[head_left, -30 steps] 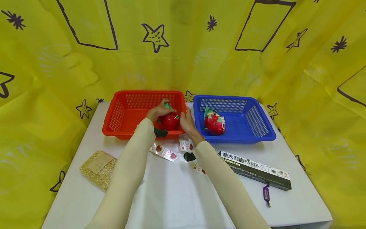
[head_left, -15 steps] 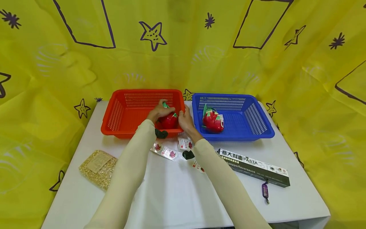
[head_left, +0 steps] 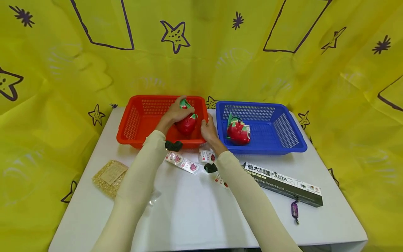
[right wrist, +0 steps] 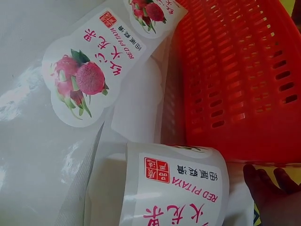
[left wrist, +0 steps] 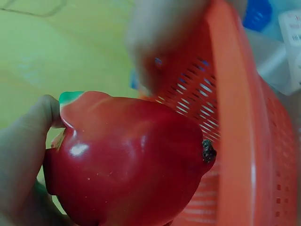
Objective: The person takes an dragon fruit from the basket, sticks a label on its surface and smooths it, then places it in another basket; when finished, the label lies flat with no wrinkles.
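My left hand (head_left: 179, 113) grips a red dragon fruit (head_left: 187, 126) with green-tipped leaves at the right end of the red basket (head_left: 141, 141). In the left wrist view the fruit's glossy body fills the foreground, its dark stub pointing at the basket's near rim. My right hand (head_left: 210, 132) holds the basket's right end rim, thumb and fingers close to its top; in the right wrist view only some fingertips (right wrist: 254, 174) show at the basket's edge. Below the basket lies a strip of dragon fruit stickers (head_left: 182, 162), with a sticker roll (right wrist: 174, 183) beside it.
A blue basket (head_left: 267, 149) stands to the right with another dragon fruit (head_left: 238, 132) in it. In front lie a long pasta box (head_left: 284, 185) and a purple wrapped candy (head_left: 294, 210). A bag of yellow kernels (head_left: 110, 178) sits at left, partly under my sleeve.
My left hand has raised the dragon fruit a little, away from the basket's front rim. The right hand stays at the basket's right end, and the head view has shifted slightly.
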Motion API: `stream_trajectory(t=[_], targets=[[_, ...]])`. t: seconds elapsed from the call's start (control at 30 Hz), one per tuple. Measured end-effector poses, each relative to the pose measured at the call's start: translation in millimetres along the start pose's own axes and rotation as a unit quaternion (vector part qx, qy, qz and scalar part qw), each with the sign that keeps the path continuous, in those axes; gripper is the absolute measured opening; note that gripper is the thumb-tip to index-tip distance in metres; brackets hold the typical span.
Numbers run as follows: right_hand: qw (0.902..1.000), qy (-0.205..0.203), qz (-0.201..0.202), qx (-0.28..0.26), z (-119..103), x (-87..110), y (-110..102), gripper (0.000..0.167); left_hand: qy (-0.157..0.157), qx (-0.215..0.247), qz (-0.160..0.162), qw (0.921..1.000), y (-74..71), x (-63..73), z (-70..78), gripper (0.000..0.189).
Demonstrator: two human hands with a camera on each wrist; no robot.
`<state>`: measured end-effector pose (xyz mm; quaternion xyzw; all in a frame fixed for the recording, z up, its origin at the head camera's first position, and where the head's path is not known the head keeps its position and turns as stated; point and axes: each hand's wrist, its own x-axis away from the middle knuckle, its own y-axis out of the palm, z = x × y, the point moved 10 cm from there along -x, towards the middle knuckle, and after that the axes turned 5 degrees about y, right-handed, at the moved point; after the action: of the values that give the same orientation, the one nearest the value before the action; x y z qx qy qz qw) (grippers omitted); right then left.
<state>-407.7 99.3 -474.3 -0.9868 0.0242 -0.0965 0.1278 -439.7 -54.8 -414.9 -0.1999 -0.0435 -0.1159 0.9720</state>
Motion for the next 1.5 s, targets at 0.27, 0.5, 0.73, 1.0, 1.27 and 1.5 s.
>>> stream_trajectory(t=[0.27, 0.5, 0.73, 1.0, 1.27, 1.5], targets=[[0.9998, -0.002, -0.018, -0.002, 4.9, 1.9, 3.6, 0.058, 0.087, 0.073, 0.009, 0.9935, -8.2, 74.8, 22.0, 0.081], [0.9998, -0.009, -0.019, -0.005, -3.2, -2.0, -0.2, 0.057, 0.096, 0.069, -0.023, 0.9927, 12.1, 159.0, -2.4, 0.082], [0.9998, 0.001, -0.020, -0.008, -3.3, -5.3, -0.1, 0.058, 0.029, 0.053, -0.064, 0.9961, 52.2, 213.6, -63.6, 0.080], [0.9997, 0.014, -0.021, -0.004, 2.6, -8.4, 1.9, 0.059, 0.000, 0.030, -0.058, 0.9979, 65.5, 201.2, -90.4, 0.080], [0.9994, 0.029, -0.021, 0.001, 3.1, -5.1, 0.2, 0.059, -0.013, -0.088, -0.031, 0.9956, 68.6, 171.7, -95.3, 0.081], [0.9979, -0.043, 0.009, 0.048, -28.3, 16.9, -4.9, 0.063, -0.026, -0.170, 0.009, 0.9851, 68.3, 161.3, -93.5, 0.078]])
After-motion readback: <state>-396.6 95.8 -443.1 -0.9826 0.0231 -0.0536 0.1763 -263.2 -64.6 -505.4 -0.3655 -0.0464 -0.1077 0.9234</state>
